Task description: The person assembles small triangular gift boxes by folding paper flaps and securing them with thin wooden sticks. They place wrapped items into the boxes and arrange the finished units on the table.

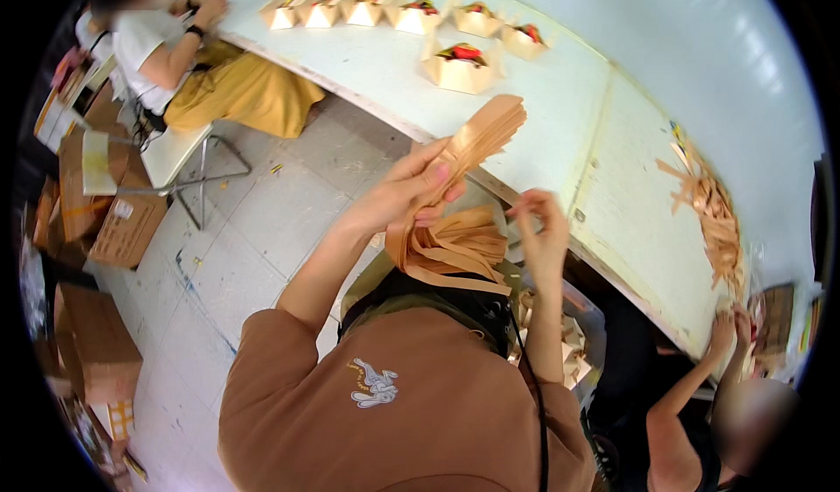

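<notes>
Your left hand [411,190] is closed around a fanned stack of flat kraft box blanks [468,190] above your lap; your right hand [541,230] pinches a blank's edge. Seven folded boxes [459,68] already sit filled on the pale table [560,116]; most of the stack remains.

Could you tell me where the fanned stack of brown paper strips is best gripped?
Probably at its bunched middle, from the left, where the left hand pinches the stack of brown paper strips: there the strips sit packed together, while both ends fan out loose.
</notes>
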Available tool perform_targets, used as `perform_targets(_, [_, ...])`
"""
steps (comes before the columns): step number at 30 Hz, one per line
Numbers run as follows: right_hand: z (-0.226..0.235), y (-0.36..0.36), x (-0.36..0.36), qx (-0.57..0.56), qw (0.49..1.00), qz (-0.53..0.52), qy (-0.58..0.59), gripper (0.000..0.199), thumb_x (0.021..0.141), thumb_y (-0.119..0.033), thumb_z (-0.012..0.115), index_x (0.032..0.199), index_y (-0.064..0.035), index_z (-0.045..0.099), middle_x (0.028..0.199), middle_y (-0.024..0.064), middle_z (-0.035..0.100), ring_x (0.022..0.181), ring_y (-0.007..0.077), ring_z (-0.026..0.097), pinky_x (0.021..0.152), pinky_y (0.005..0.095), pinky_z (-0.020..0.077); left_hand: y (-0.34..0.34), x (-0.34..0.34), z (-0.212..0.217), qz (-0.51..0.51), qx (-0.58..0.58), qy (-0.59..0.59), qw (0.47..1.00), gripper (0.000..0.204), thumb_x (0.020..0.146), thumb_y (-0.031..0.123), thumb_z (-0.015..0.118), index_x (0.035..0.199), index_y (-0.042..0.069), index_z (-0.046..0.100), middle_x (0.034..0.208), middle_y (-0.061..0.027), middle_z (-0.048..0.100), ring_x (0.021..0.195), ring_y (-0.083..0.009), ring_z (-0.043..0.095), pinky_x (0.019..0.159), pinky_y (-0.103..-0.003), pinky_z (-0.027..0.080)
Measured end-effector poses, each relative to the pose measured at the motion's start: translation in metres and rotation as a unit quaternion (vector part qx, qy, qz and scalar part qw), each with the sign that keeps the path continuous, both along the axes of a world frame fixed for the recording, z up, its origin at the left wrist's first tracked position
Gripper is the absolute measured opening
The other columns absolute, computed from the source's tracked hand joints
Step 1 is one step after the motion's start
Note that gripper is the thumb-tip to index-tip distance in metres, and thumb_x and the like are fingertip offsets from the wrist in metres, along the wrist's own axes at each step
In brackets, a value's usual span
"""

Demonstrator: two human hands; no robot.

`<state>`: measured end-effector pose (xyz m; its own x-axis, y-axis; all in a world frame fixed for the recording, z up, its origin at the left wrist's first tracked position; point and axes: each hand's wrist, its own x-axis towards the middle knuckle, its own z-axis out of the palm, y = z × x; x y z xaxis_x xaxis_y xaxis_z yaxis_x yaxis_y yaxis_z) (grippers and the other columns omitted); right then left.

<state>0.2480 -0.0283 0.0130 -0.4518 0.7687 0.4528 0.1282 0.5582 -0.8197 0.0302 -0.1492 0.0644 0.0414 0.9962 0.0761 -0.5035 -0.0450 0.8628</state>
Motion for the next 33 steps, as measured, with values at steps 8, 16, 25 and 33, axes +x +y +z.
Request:
perform_targets(8, [0.034, -0.031, -0.083, 0.038, 0.915, 0.394, -0.082, 0.060, 0.080, -0.005, 0.071, 0.135, -0.0022, 0.048, 0.146, 0.0176, 0.041, 0.136, 0.0315, 0.040, 0.108, 0.0388, 0.0360, -0.078, -0.026, 0.066, 0.157, 0.020, 0.105, 0.982, 0.044, 0.104, 0.019, 0.045, 0.146, 0.007, 0.037, 0.084, 0.0006, 0.048, 0.059, -0.0037, 0.037, 0.047, -0.019, 0.031])
perform_targets(16, [0.032, -0.055, -0.097, -0.250, 0.838, 0.478, -0.078, 0.047, 0.080, -0.009, 0.074, 0.122, 0.0022, 0.053, 0.108, 0.0119, 0.062, 0.104, 0.0165, 0.058, 0.089, 0.0314, 0.0474, -0.013, 0.007, 0.048, 0.357, 0.126, 0.069, 0.923, 0.044, 0.107, 0.023, 0.040, 0.148, 0.017, 0.025, 0.087, -0.0016, 0.044, 0.060, -0.0075, 0.039, 0.051, -0.022, 0.037])
perform_targets(25, [0.093, 0.027, 0.051, -0.134, 0.917, 0.278, -0.253, 0.048, 0.076, -0.011, 0.065, 0.122, -0.0018, 0.060, 0.075, 0.0111, 0.065, 0.065, 0.0154, 0.061, 0.064, 0.0304, 0.0506, 0.064, 0.035, 0.057, 0.283, 0.178, -0.020, 0.942, 0.026, 0.107, 0.026, 0.036, 0.118, 0.004, 0.044, 0.096, -0.0049, 0.050, 0.073, -0.0152, 0.054, 0.078, -0.035, 0.052])
perform_targets(33, [0.116, 0.259, 0.152, 0.235, 0.806, -0.243, -0.486, 0.055, 0.083, -0.017, 0.070, 0.134, -0.0074, 0.050, 0.101, 0.0193, 0.065, 0.083, 0.0360, 0.064, 0.087, 0.0490, 0.0480, 0.357, 0.073, 0.067, -0.014, 0.131, -0.058, 0.990, 0.052, 0.093, 0.014, 0.058, 0.140, 0.001, 0.039, 0.123, -0.0136, 0.053, 0.093, -0.0184, 0.058, 0.089, -0.041, 0.052])
